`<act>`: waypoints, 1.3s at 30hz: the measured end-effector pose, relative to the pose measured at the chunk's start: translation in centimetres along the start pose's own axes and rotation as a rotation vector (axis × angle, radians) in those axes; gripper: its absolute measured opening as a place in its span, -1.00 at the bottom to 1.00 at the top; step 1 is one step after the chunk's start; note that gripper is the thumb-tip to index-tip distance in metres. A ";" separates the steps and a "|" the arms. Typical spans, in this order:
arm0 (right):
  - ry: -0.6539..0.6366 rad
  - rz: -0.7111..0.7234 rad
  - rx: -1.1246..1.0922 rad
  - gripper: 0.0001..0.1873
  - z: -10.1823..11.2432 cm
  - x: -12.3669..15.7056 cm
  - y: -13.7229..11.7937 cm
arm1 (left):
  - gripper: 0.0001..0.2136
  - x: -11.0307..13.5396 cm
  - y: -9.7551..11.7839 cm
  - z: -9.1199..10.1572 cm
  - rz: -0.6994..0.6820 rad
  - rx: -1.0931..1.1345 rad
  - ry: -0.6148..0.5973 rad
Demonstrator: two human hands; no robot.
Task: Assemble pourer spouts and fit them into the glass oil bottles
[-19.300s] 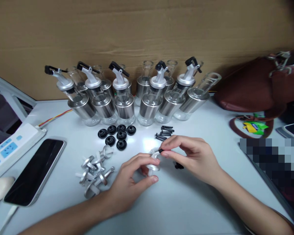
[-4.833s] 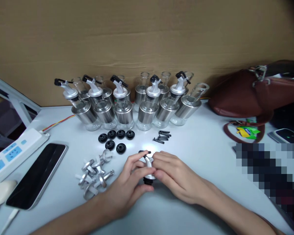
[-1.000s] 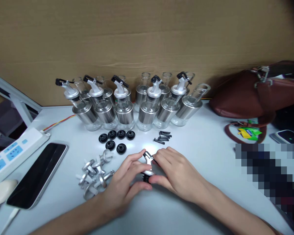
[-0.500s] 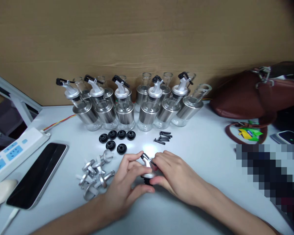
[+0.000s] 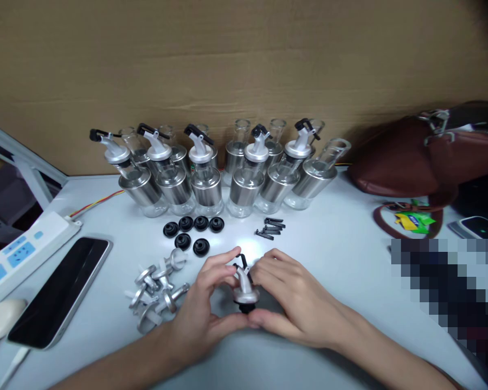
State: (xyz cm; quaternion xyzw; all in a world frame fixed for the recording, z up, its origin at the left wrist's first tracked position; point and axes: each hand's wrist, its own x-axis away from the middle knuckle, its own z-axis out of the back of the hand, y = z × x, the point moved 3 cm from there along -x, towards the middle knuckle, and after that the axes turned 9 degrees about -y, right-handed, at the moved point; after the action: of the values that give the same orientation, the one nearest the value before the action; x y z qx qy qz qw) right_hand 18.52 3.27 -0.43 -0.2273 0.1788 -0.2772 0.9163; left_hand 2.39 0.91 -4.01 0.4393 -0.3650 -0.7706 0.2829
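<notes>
Between my two hands is a silver pourer spout point(image 5: 245, 290) with a black lever on top and a black stopper underneath. My left hand point(image 5: 211, 295) is curled round its left side, fingertips at the lever and thumb by the stopper. From the other side, my right hand point(image 5: 288, 298) grips it, with the thumb low at the stopper and the fingers near the lever. Loose silver spout bodies point(image 5: 158, 292) lie in a heap left of my left hand. Several black stoppers point(image 5: 201, 247) sit beyond it, and small black levers point(image 5: 270, 229) lie further right.
Glass bottles with steel bands point(image 5: 247, 187) stand in two rows at the back, several wearing pourers. A phone point(image 5: 61, 292) and a power strip point(image 5: 28, 254) lie at left. At right are a brown leather bag point(image 5: 402, 157) and a green-yellow wrapper point(image 5: 415, 221).
The pourer stands more upright and its black lever has swung up. My left fingers have loosened and moved off the spout's front; both thumbs have come together below.
</notes>
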 end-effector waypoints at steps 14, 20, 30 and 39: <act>0.028 -0.032 0.005 -0.49 0.0 0.0 0.2 | -0.75 -0.4 0.3 0.5 -0.028 -0.153 0.014; 0.005 -0.068 0.016 -0.49 0.2 0.0 0.2 | -0.76 -0.3 0.6 0.5 -0.038 -0.163 0.005; 0.126 -0.098 -0.127 -0.63 0.0 0.1 -0.1 | -0.83 -0.1 1.1 0.3 -0.147 -0.315 0.006; 0.701 -0.135 -0.301 -0.70 2.2 1.5 1.6 | -0.50 0.2 1.0 -0.6 -0.096 -0.220 -0.150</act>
State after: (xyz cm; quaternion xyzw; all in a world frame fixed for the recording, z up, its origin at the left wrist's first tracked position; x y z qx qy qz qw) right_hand 21.38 4.32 0.25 -0.2618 0.5046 -0.3683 0.7356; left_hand 2.95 -0.05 -3.52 0.3637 -0.2769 -0.8494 0.2639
